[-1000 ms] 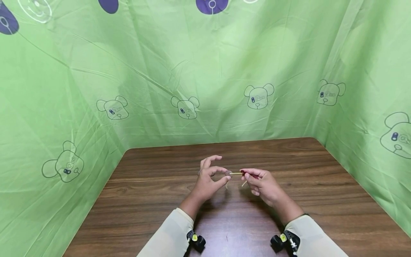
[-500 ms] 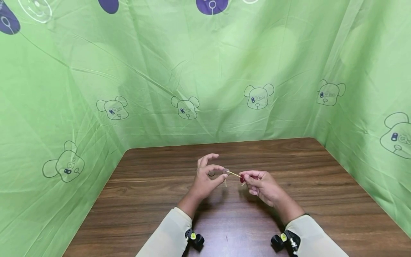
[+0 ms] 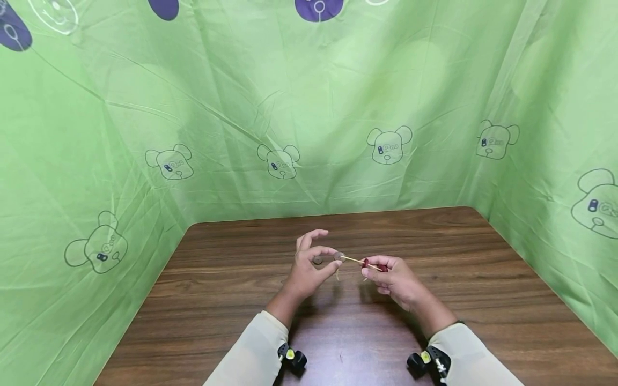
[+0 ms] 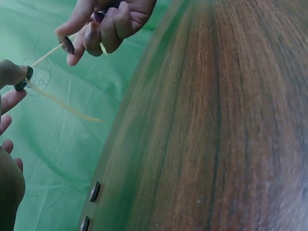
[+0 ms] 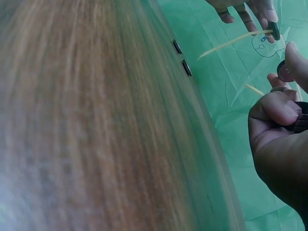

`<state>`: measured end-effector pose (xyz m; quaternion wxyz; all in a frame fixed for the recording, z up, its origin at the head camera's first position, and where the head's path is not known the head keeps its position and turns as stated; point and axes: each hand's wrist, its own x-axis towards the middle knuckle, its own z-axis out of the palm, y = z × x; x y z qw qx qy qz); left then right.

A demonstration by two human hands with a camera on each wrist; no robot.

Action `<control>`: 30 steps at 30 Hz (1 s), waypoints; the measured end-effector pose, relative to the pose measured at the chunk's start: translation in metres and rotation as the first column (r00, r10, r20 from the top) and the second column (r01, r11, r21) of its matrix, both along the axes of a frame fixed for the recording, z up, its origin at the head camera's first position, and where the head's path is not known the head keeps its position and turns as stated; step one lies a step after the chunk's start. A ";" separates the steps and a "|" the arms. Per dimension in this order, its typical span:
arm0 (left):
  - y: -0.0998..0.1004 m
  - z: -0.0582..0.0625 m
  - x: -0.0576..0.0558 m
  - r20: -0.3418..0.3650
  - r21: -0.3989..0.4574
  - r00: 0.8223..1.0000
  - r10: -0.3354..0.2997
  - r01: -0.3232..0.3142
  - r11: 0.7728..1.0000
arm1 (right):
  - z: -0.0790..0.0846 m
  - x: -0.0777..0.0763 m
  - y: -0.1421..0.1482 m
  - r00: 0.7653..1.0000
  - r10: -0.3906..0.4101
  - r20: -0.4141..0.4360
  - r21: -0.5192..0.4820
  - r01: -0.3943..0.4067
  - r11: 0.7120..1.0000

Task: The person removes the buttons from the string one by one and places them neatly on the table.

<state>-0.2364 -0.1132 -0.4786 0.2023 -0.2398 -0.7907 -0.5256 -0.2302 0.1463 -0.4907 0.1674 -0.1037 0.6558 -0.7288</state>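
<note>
My left hand (image 3: 305, 271) pinches a greyish, see-through round button (image 3: 339, 257) between thumb and forefinger, its other fingers raised. A thin yellow string (image 3: 352, 259) runs from it to my right hand (image 3: 393, 276). In the left wrist view, the string's loose tail (image 4: 67, 107) hangs from the left button. My right thumb and forefinger hold a dark red round button (image 3: 365, 263) on the string. Deeper in that hand sits a ribbed dark red piece (image 5: 301, 118), partly hidden by the fingers. Both hands are above the table.
Two small dark discs (image 4: 95, 191) lie on the brown wooden table (image 3: 217, 300); in the head view one grey disc (image 3: 317, 260) shows behind my left hand. Green patterned cloth (image 3: 333, 107) stands behind and beside the table.
My left hand has shifted slightly left and up, and the string now slants down toward the right hand. The red button shows more clearly at my right fingertips.
</note>
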 end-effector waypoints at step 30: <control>-0.009 -0.010 -0.008 0.056 0.002 0.998 0.030 -0.030 1.000 | 0.006 0.001 0.004 0.955 -0.296 -0.035 -0.090 0.292 0.952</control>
